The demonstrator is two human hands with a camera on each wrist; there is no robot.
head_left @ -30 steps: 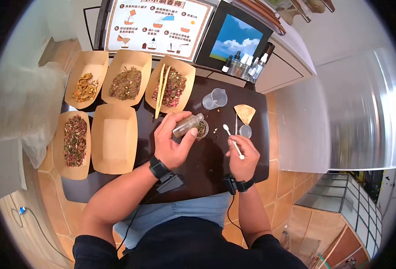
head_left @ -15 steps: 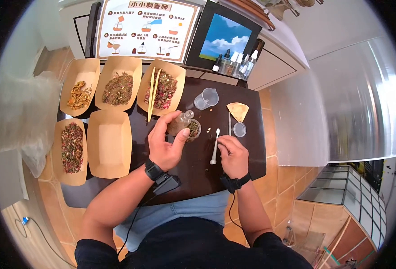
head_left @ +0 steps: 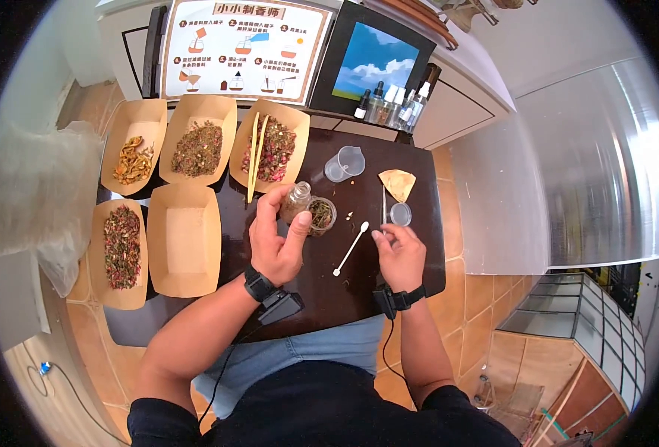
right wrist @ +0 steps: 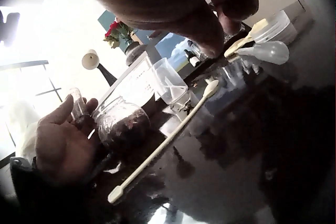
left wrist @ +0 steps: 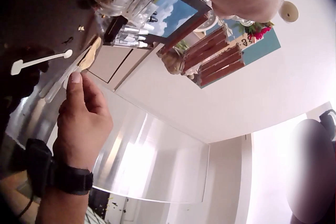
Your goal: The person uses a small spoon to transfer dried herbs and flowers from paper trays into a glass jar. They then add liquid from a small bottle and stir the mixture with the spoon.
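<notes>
My left hand [head_left: 276,242] grips a small glass bottle [head_left: 297,200], its fingers on one side and thumb on the other. Right beside it stands a glass jar [head_left: 320,217] of dried herbs, which the left wrist view cuts off at the top. The slim white double-ended spoon [head_left: 350,249] lies on the dark table between my hands. My right hand [head_left: 402,253] hovers over the table's right side with loosely bent fingers, close to a clear plastic pipette [right wrist: 270,51]. In the right wrist view the pipette's bulb shows apart from the fingers.
Paper trays of dried flowers and herbs [head_left: 123,246] fill the left side, one of them bare [head_left: 184,242]. Tongs [head_left: 256,160] lie across another. Behind are a measuring cup [head_left: 344,164], folded filter paper [head_left: 397,184], a round lid [head_left: 400,214] and small bottles [head_left: 393,108].
My right hand has put the white spoon down on the table and moved right, toward the pipette. The bottle in my left hand now stands more upright beside the jar.
</notes>
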